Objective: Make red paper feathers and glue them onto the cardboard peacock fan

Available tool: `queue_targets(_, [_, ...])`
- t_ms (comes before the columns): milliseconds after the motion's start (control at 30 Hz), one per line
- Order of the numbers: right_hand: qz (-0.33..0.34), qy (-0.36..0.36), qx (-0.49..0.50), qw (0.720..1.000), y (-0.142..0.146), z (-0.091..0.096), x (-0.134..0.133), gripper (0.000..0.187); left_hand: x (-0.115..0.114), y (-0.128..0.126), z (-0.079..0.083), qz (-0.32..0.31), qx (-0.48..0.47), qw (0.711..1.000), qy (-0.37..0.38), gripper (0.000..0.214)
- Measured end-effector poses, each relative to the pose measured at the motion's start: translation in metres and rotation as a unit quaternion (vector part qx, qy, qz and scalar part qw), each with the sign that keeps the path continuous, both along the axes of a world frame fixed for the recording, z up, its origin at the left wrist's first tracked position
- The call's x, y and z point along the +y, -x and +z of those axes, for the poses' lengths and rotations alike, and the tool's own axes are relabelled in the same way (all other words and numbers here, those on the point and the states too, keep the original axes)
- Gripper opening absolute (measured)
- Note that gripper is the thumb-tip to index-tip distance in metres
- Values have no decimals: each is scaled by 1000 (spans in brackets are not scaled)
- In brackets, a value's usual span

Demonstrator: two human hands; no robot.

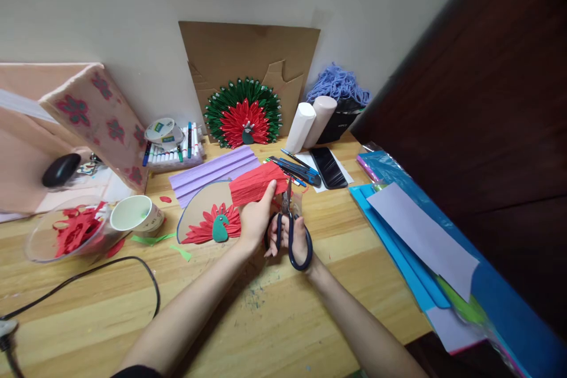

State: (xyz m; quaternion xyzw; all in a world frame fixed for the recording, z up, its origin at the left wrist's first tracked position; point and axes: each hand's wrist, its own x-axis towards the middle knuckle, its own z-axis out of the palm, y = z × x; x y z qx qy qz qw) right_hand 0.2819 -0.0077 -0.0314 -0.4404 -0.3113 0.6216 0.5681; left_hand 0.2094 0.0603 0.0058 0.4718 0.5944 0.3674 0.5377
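Note:
My left hand (256,221) pinches a strip of red crepe paper (254,183) above the wooden table. Scissors (301,245) with dark handles are gripped in my right hand (290,235), their blades pointing up at the paper's right end. Whether the blades touch the paper I cannot tell. Partly behind my left hand lies a cardboard piece (190,215) bearing red paper petals (197,228) and a green bird-shaped cutout (220,228). Purple crepe paper (212,171) rests just beyond it.
A finished-looking red and green peacock (243,112) leans on cardboard (248,47) at the wall. Left are a paper cup (137,215), a plastic bowl (42,242) of red scraps and a black cable (150,277). A phone (328,167), utility knife (305,172) and coloured sheets (420,236) lie right.

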Motion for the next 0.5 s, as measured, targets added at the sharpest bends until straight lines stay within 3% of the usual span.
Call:
queue_targets(167, [0, -13, 5, 1000, 0, -5, 0, 70, 3, -1, 0, 27, -22, 999, -2, 53])
queue_targets(400, [-10, -12, -9, 1000, 0, -16, 0, 69, 17, 0, -2, 50, -72, 990, -110, 37])
queue_targets(500, [0, -9, -1, 1000, -1, -22, 1, 68, 19, 1, -2, 57, -76, 990, -104, 35])
